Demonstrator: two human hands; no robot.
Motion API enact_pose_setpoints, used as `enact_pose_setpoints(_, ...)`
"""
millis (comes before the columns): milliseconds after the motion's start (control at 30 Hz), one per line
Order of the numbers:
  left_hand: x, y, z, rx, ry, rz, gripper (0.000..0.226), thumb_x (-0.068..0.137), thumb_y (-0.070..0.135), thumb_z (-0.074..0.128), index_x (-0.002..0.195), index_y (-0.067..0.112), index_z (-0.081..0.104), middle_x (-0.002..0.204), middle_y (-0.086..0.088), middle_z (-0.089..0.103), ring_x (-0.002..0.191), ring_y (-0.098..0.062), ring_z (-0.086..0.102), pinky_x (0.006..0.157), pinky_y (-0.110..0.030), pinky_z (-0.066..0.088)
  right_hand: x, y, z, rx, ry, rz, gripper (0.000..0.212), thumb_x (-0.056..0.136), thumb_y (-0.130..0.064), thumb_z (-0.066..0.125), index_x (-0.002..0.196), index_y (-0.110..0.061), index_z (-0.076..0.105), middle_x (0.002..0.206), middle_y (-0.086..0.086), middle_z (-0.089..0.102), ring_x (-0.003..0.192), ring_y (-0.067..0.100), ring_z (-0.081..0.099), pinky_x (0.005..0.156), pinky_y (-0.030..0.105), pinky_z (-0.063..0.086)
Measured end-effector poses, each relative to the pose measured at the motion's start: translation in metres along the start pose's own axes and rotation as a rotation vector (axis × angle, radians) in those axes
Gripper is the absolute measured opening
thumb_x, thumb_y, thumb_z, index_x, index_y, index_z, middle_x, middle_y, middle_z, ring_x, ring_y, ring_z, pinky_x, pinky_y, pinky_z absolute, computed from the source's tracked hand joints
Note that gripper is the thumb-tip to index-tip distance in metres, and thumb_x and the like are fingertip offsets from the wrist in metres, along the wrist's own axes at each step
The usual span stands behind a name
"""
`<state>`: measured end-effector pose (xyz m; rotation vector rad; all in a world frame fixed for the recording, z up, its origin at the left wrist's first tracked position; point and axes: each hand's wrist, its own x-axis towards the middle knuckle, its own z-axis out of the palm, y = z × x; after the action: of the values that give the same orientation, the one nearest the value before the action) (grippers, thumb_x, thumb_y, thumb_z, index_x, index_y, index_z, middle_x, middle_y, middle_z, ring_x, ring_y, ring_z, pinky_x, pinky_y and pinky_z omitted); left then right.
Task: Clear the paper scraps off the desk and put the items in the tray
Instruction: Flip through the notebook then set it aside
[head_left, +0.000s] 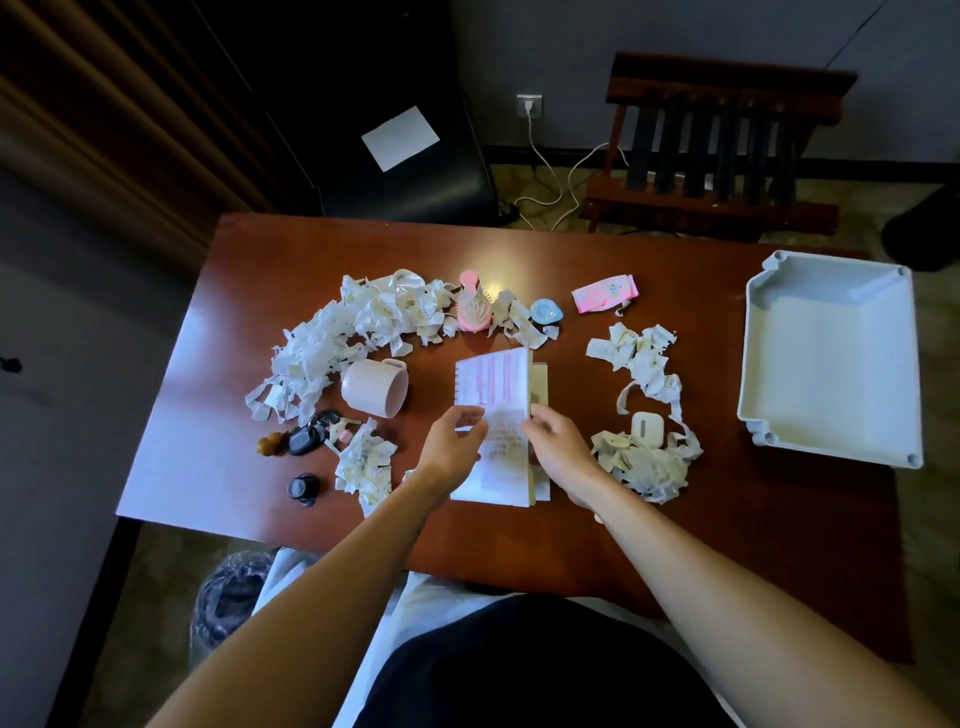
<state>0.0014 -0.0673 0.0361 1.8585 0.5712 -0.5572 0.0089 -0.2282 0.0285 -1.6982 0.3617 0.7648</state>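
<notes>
A spiral notebook (493, 387) stands tilted up in the middle of the brown desk (597, 530). My left hand (449, 447) grips its left page and my right hand (556, 441) holds its right edge. Torn white paper scraps lie in a big pile (332, 343) at the left, a small pile (363, 462) near the front and a curved pile (644, 374) at the right. A white tray (831, 410) sits empty at the desk's right end. Among the scraps are a pink mug (374, 387), a pink hairbrush (474, 306), keys (306, 439) and a white case (645, 428).
A pink pouch (604, 293) and a blue round item (545, 312) lie toward the back. A black knob (303, 488) sits at the front left. A bin with a plastic liner (234, 597) stands under the desk's left front. Behind are a black chair (405, 156) and a wooden rack (722, 150).
</notes>
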Motion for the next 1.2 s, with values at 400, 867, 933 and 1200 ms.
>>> enact_pose_setpoints(400, 0.024, -0.018, -0.012, 0.094, -0.027, -0.181, 0.039, 0.1, 0.015, 0.051, 0.138, 0.013, 0.048, 0.14, -0.008, 0.053, 0.109, -0.016, 0.052, 0.084, -0.027, 0.043, 0.013, 0.014, -0.011, -0.05, 0.02, 0.117, 0.034, 0.101, -0.02, 0.045, 0.134, -0.02, 0.052, 0.126, -0.008, 0.058, 0.109, 0.009, 0.054, 0.071, 0.019, 0.044)
enact_pose_setpoints(867, 0.054, -0.018, -0.016, -0.187, -0.067, -0.473, 0.042, 0.095, 0.026, 0.06, 0.132, 0.016, 0.041, 0.125, -0.009, 0.057, 0.11, -0.026, 0.059, 0.083, -0.04, 0.053, 0.024, 0.021, -0.009, -0.152, -0.011, 0.122, 0.052, 0.085, -0.011, 0.068, 0.132, -0.021, 0.048, 0.13, 0.0, 0.044, 0.115, 0.015, 0.054, 0.094, 0.026, 0.049)
enact_pose_setpoints(933, 0.058, -0.021, -0.016, -0.17, -0.067, -0.497, 0.051, 0.09, 0.029, 0.066, 0.133, 0.016, 0.042, 0.126, -0.006, 0.057, 0.113, -0.026, 0.058, 0.095, -0.044, 0.05, 0.023, 0.021, -0.01, -0.127, -0.004, 0.116, 0.048, 0.085, -0.008, 0.068, 0.128, -0.02, 0.05, 0.124, -0.002, 0.047, 0.114, 0.014, 0.055, 0.087, 0.022, 0.049)
enact_pose_setpoints(1200, 0.039, -0.026, -0.006, -0.177, -0.113, -0.418, 0.037, 0.081, 0.008, 0.078, 0.11, 0.01, 0.056, 0.105, -0.006, 0.071, 0.091, -0.023, 0.071, 0.082, -0.04, 0.059, 0.015, 0.02, -0.014, -0.061, -0.065, 0.123, 0.044, 0.087, -0.011, 0.066, 0.128, -0.022, 0.053, 0.115, -0.011, 0.061, 0.105, 0.003, 0.058, 0.073, 0.015, 0.046)
